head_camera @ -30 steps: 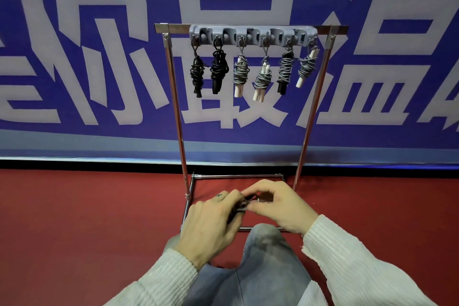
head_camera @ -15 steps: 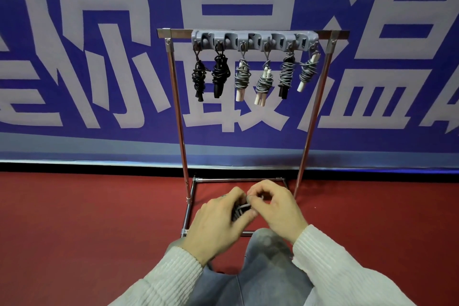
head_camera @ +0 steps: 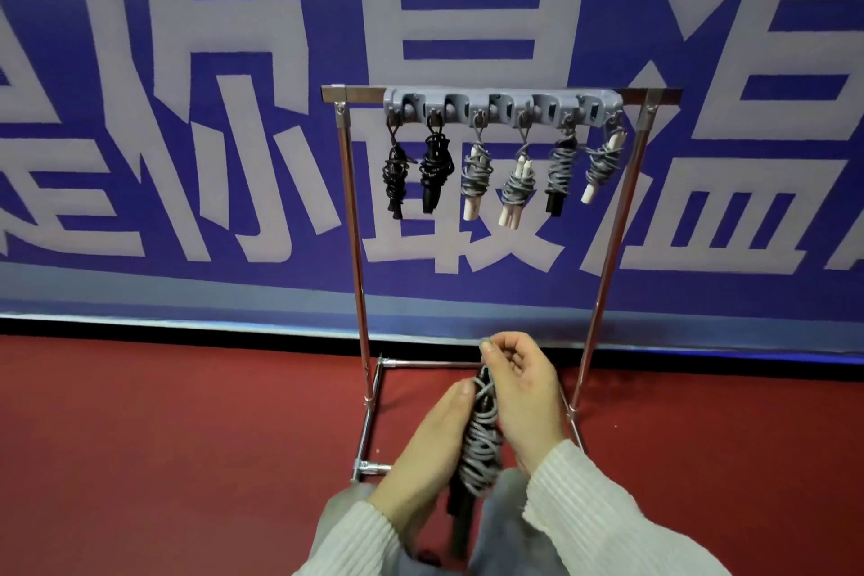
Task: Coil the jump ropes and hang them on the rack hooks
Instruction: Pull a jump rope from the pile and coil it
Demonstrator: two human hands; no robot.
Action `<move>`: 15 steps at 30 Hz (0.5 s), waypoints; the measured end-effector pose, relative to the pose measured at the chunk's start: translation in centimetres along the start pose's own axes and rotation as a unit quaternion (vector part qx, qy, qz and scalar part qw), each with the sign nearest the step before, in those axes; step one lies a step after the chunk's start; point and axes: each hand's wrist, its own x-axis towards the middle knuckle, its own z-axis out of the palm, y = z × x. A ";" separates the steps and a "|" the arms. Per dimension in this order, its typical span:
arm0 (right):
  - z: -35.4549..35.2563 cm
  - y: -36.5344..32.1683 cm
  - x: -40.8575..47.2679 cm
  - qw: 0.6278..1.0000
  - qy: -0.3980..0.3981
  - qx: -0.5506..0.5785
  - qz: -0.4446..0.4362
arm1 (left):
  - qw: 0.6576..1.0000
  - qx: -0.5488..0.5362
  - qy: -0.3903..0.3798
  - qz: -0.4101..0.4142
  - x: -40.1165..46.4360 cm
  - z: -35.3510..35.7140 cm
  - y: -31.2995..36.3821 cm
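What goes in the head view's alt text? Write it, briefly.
Two hands, left hand and right hand, grip a grey coiled jump rope with black handles before a chrome rack whose grey hook bar carries six coiled ropes.

Even, bright light with soft shadows; wide-angle bending at the edges, slight blur on the nearest sleeves.

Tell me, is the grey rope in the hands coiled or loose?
Coiled. The grey rope is wound in tight turns around its black handles, held between the left hand and the right hand, which pinches its top end.
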 end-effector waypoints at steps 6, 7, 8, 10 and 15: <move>4.4 -2.7 5.9 0.996 0.077 0.054 0.007 | 0.984 0.050 0.148 0.081 3.6 0.2 5.8; 5.1 -3.4 6.9 0.995 0.076 0.067 0.010 | 0.972 0.087 0.177 0.125 4.1 -0.2 7.0; 6.0 -4.2 8.2 0.994 0.070 0.083 0.012 | 0.961 0.116 0.187 0.170 5.1 -0.7 8.4; 7.2 -6.0 10.2 0.992 0.057 0.109 0.006 | 0.956 0.111 0.174 0.208 6.9 -1.8 11.3; 9.5 -9.9 15.6 0.991 -0.019 0.134 -0.004 | 0.977 -0.058 0.132 0.154 10.6 -4.5 17.9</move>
